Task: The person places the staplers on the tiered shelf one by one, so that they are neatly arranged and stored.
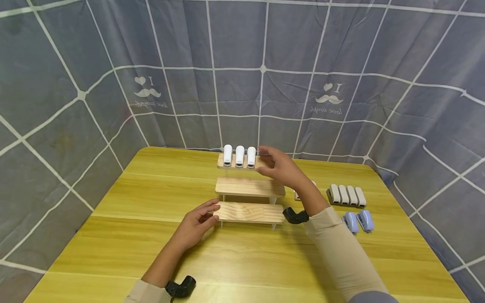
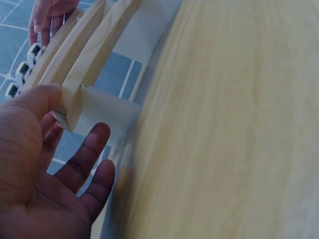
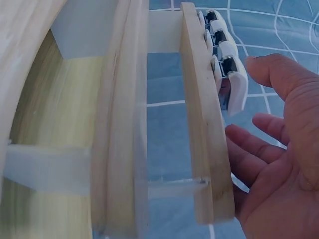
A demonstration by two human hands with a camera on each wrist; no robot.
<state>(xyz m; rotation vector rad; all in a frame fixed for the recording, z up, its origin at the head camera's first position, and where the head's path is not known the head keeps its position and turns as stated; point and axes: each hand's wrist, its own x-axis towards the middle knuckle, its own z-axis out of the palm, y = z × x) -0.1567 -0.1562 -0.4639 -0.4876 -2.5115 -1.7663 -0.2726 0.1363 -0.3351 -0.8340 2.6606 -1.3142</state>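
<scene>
A three-tier stand with wooden boards (image 1: 250, 186) is in the middle of the table. Three white staplers (image 1: 239, 156) stand side by side on its top board, toward the left. At the left end of the lowest board (image 2: 94, 55), my left hand (image 1: 195, 225) holds the edge between thumb and forefinger, other fingers spread below. My right hand (image 1: 282, 168) is at the right end of the top board (image 3: 202, 129), thumb apart from the fingers and nothing between them. Its fingertips are close to the board, beside the nearest stapler (image 3: 234, 84).
On the right of the table stand a row of several white staplers (image 1: 346, 195) and two blue staplers (image 1: 358, 221). Another white item (image 1: 297, 195) is partly hidden behind my right forearm. A grey grid-patterned curtain (image 1: 242, 92) surrounds the table's back and sides.
</scene>
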